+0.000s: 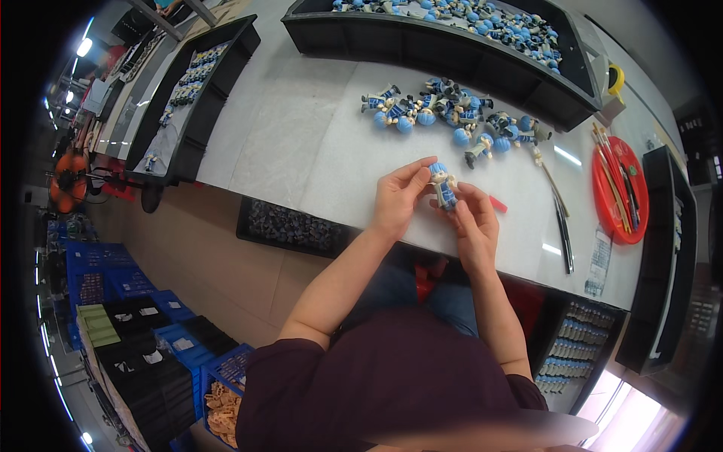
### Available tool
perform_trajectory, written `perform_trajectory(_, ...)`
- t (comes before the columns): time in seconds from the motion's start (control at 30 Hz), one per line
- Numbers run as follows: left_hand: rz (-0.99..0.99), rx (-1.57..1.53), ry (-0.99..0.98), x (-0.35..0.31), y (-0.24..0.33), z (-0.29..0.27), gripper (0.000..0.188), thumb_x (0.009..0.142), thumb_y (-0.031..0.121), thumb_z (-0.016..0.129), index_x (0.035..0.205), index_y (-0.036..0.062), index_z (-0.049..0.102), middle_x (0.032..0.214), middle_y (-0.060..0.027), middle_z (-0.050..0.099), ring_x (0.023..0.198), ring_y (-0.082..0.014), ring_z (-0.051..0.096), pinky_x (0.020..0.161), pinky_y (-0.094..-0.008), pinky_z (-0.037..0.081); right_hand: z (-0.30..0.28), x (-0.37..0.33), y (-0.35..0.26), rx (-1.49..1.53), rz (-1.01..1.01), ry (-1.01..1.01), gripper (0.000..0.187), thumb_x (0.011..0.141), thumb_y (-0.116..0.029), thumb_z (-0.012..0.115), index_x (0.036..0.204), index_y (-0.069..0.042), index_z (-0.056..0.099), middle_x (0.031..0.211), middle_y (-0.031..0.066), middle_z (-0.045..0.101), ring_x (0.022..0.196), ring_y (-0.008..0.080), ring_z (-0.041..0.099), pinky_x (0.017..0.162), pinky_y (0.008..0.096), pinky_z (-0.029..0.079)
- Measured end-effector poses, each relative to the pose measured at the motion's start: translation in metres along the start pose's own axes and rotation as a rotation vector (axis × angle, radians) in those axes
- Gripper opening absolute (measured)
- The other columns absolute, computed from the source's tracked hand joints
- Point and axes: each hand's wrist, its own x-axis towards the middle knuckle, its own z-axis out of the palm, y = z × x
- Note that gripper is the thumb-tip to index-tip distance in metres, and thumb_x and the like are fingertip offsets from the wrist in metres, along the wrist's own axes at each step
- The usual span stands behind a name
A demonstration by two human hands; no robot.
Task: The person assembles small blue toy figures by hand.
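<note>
A small toy figurine (443, 187) with a light-blue cap and blue-and-white body is held upright between my two hands, over the table's near edge. My left hand (399, 197) pinches it at the head with thumb and forefinger. The thumb and fingers of my right hand (476, 223) close on its lower body. Beyond my hands lies a loose heap of similar figurines (459, 109), tumbled at different angles. Just right of my right hand, a small red stick-like piece (498, 204) rests on the table (301, 128).
A large black tray (444, 47) of figurines stands at the back. Another black tray (192, 113) holds rows at the left. On the right are a red plate (629, 151) with brushes, loose brushes (563, 226) and yellow tape (617, 79). Blue crates (113, 264) fill the lower left.
</note>
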Motion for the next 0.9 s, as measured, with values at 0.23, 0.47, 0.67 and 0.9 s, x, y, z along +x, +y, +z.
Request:
perform_trajectory(0.23,0.024,0.017,0.005,0.0002,-0.0032,-0.001,0.025,0.087,0.009,0.051,0.109,-0.0014,0.055,0.096,-0.0093,0.061,0.084,-0.0146,0.057,0.074,-0.0287,0.048,-0.002,0.001,0.0035,-0.056,-0.067,-0.043,0.034,0.084,0.003,0.05,0.116,0.003,0.038,0.112,0.0156,0.046,0.097,0.0243,0.056,0.084,0.03,0.045)
perform_trajectory(0.47,-0.003,0.014,0.008,-0.0002,-0.0028,-0.0017,0.025,0.087,0.009,0.051,0.109,-0.0011,0.055,0.097,-0.0097,0.061,0.085,-0.0151,0.057,0.075,-0.0294,0.048,-0.0036,0.001,0.0041,-0.066,-0.06,-0.03,0.036,0.083,0.004,0.05,0.116,0.003,0.038,0.112,0.0154,0.046,0.095,0.0219,0.056,0.085,0.0291,0.044)
perform_trajectory(0.67,0.002,-0.009,-0.021,-0.0004,-0.0022,-0.0034,0.025,0.087,0.008,0.049,0.11,-0.0009,0.055,0.104,-0.0133,0.059,0.088,-0.0166,0.057,0.077,-0.0312,0.048,-0.0043,0.0011,0.0053,-0.083,-0.078,-0.038,0.039,0.081,0.006,0.051,0.117,0.002,0.037,0.113,0.0156,0.046,0.096,0.0208,0.055,0.085,0.029,0.044)
perform_trajectory(0.9,0.019,-0.023,-0.037,0.0003,-0.0021,-0.0028,0.025,0.088,0.008,0.048,0.11,-0.0012,0.054,0.106,-0.0152,0.057,0.091,-0.0187,0.057,0.08,-0.0334,0.047,-0.0019,0.0017,0.0042,-0.063,-0.104,-0.014,0.037,0.083,0.002,0.051,0.117,0.001,0.037,0.113,0.0148,0.047,0.095,0.019,0.054,0.083,0.0301,0.046)
